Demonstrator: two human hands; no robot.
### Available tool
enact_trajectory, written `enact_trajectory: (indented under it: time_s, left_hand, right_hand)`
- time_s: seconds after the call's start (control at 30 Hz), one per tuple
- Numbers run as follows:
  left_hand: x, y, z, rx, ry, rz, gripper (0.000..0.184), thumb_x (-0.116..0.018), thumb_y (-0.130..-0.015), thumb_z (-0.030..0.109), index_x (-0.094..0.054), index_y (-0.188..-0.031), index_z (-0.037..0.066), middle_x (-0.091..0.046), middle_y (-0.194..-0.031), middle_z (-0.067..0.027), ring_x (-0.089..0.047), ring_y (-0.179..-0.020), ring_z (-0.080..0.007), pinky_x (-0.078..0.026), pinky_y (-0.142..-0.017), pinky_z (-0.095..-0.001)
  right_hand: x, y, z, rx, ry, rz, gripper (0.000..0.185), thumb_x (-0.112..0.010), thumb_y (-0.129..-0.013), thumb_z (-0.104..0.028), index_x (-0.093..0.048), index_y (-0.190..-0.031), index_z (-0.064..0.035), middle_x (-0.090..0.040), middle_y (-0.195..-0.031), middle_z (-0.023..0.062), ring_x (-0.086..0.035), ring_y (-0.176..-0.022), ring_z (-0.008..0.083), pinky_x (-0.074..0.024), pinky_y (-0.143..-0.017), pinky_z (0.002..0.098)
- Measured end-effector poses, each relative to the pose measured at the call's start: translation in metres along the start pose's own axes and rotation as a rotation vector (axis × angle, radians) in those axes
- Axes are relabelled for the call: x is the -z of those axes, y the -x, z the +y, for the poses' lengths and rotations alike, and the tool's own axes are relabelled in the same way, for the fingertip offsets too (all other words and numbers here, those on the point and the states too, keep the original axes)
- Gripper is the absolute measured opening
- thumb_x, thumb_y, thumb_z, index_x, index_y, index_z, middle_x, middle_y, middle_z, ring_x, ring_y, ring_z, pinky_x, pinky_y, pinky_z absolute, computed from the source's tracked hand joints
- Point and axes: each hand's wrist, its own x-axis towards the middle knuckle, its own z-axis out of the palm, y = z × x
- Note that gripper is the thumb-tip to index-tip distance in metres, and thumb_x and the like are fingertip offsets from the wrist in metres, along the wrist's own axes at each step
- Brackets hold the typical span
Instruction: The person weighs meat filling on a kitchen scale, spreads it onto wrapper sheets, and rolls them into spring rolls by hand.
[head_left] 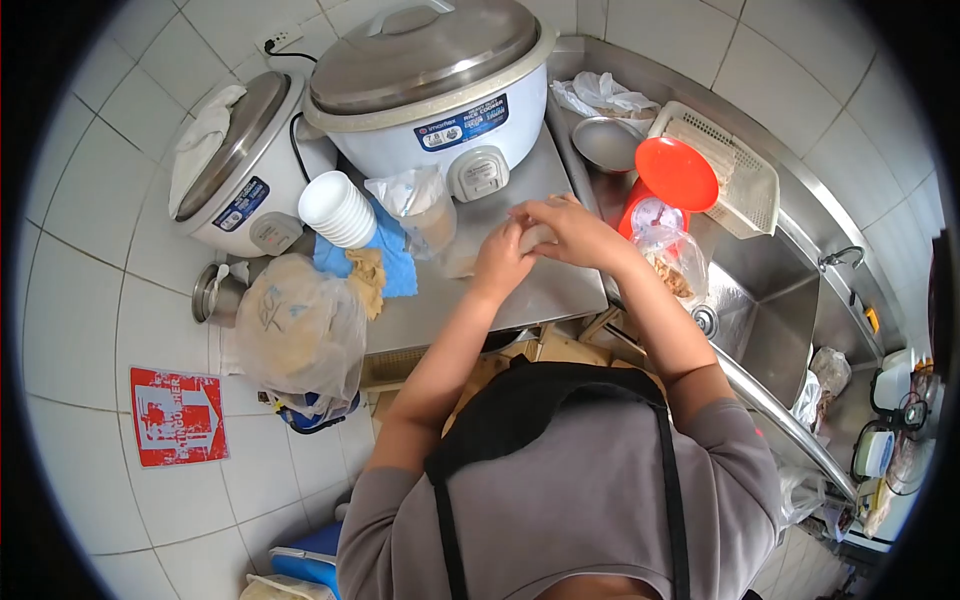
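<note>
Both hands meet over the steel counter (550, 290), in front of the large rice cooker (430, 130). My left hand (503, 258) has its fingers curled against a small pale, whitish item (538, 238) whose kind I cannot make out. Bent over the same item from the other side is my right hand (572, 232), its fingers closed near the left fingertips. Beside the left hand stands a clear plastic container (428, 215) with a plastic bag in it. Something pale lies partly hidden behind the left hand.
Left are a smaller rice cooker (235, 165), stacked white cups (340, 210), a blue cloth (395, 265) and a filled plastic bag (300, 325). Right are a red scale (660, 205), a bag of brown food (675, 270), a metal bowl (607, 145), a white basket (745, 190) and a sink (765, 290).
</note>
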Motion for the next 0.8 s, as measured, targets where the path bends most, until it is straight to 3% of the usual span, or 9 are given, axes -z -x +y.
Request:
enact_trajectory:
  time_s: [0.13, 0.17, 0.23, 0.33, 0.47, 0.57, 0.67, 0.77, 0.8]
  left_hand:
    - [0.016, -0.029, 0.044, 0.066, 0.568, 0.341, 0.031, -0.067, -0.077, 0.006, -0.051, -0.103, 0.002, -0.064, -0.086, -0.0102, -0.064, -0.068, -0.0204, -0.05, -0.06, -0.0305]
    - [0.017, -0.029, 0.042, 0.162, 0.661, 0.335, 0.021, -0.064, -0.079, 0.003, -0.053, -0.097, 0.001, -0.064, -0.081, -0.008, -0.061, -0.066, -0.0124, -0.049, -0.059, -0.0246]
    - [0.027, -0.028, 0.053, 0.16, 0.748, 0.328, 0.017, -0.063, -0.079, 0.004, -0.054, -0.094, 0.001, -0.063, -0.077, -0.007, -0.06, -0.065, -0.012, -0.048, -0.059, -0.0248]
    - [0.038, -0.03, 0.074, 0.101, 0.789, 0.313, 0.012, -0.062, -0.078, 0.004, -0.055, -0.088, 0.001, -0.062, -0.072, -0.0053, -0.059, -0.065, -0.0114, -0.047, -0.059, -0.0251]
    - [0.046, -0.032, 0.09, 0.027, 0.729, 0.342, 0.009, -0.062, -0.076, 0.005, -0.056, -0.081, 0.002, -0.06, -0.068, -0.0034, -0.057, -0.063, -0.0104, -0.045, -0.056, -0.0252]
    - [0.057, -0.028, 0.1, 0.104, 0.693, 0.294, 0.008, -0.063, -0.074, 0.003, -0.055, -0.074, 0.002, -0.057, -0.064, -0.0021, -0.056, -0.062, -0.0104, -0.043, -0.055, -0.024]
    - [0.053, -0.021, 0.086, 0.042, 0.726, 0.216, 0.011, -0.064, -0.075, 0.005, -0.054, -0.071, 0.002, -0.055, -0.062, -0.001, -0.054, -0.055, -0.0094, -0.041, -0.05, -0.0229]
    - [0.079, -0.016, 0.099, 0.24, 1.018, -0.169, 0.016, -0.066, -0.077, 0.008, -0.055, -0.068, 0.002, -0.054, -0.06, -0.0008, -0.051, -0.048, -0.0079, -0.04, -0.044, -0.0222]
    - [0.085, -0.018, 0.1, 0.221, 1.048, -0.256, 0.012, -0.065, -0.078, 0.007, -0.055, -0.073, 0.001, -0.053, -0.058, -0.0013, -0.05, -0.044, -0.0091, -0.041, -0.042, -0.0236]
  right_hand:
    - [0.021, -0.002, -0.039, 0.069, -0.086, 0.45, 0.042, -0.07, -0.068, -0.008, -0.057, -0.108, -0.0079, -0.061, -0.099, 0.0098, -0.055, -0.092, 0.0274, -0.0376, -0.083, 0.0367]
    - [0.023, 0.001, -0.038, 0.105, -0.077, 0.502, 0.039, -0.069, -0.068, -0.007, -0.059, -0.105, -0.0073, -0.061, -0.098, 0.0094, -0.054, -0.09, 0.0271, -0.0383, -0.082, 0.0362]
    - [0.023, 0.004, -0.044, 0.207, -0.034, 0.535, 0.027, -0.068, -0.071, -0.008, -0.063, -0.097, -0.0064, -0.06, -0.096, 0.0082, -0.054, -0.09, 0.0266, -0.0395, -0.08, 0.0355]
    - [0.025, 0.003, -0.066, 0.247, 0.092, 0.573, 0.026, -0.066, -0.073, -0.011, -0.064, -0.098, -0.007, -0.06, -0.096, 0.0079, -0.054, -0.091, 0.0265, -0.039, -0.082, 0.036]
    - [0.036, 0.006, -0.077, 0.294, 0.237, 0.505, 0.021, -0.065, -0.075, -0.015, -0.065, -0.094, -0.0067, -0.059, -0.097, 0.0067, -0.052, -0.096, 0.0263, -0.0372, -0.086, 0.0396]
    - [0.045, 0.007, -0.093, 0.275, 0.352, 0.448, 0.018, -0.064, -0.075, -0.017, -0.066, -0.091, -0.0081, -0.056, -0.095, 0.0068, -0.049, -0.099, 0.0267, -0.0355, -0.087, 0.0429]
    - [0.056, 0.004, -0.098, 0.304, 0.364, 0.298, 0.016, -0.063, -0.076, -0.019, -0.067, -0.088, -0.0092, -0.053, -0.091, 0.007, -0.047, -0.096, 0.0272, -0.0337, -0.087, 0.0471]
    - [0.087, -0.003, -0.093, 0.4, 0.103, 0.02, 0.015, -0.064, -0.073, -0.012, -0.067, -0.087, -0.0086, -0.052, -0.089, 0.007, -0.046, -0.09, 0.0267, -0.0357, -0.085, 0.0444]
    - [0.091, -0.01, -0.092, 0.412, 0.028, -0.018, 0.016, -0.064, -0.072, -0.01, -0.067, -0.087, -0.0078, -0.053, -0.088, 0.0068, -0.046, -0.088, 0.0264, -0.0366, -0.084, 0.0426]
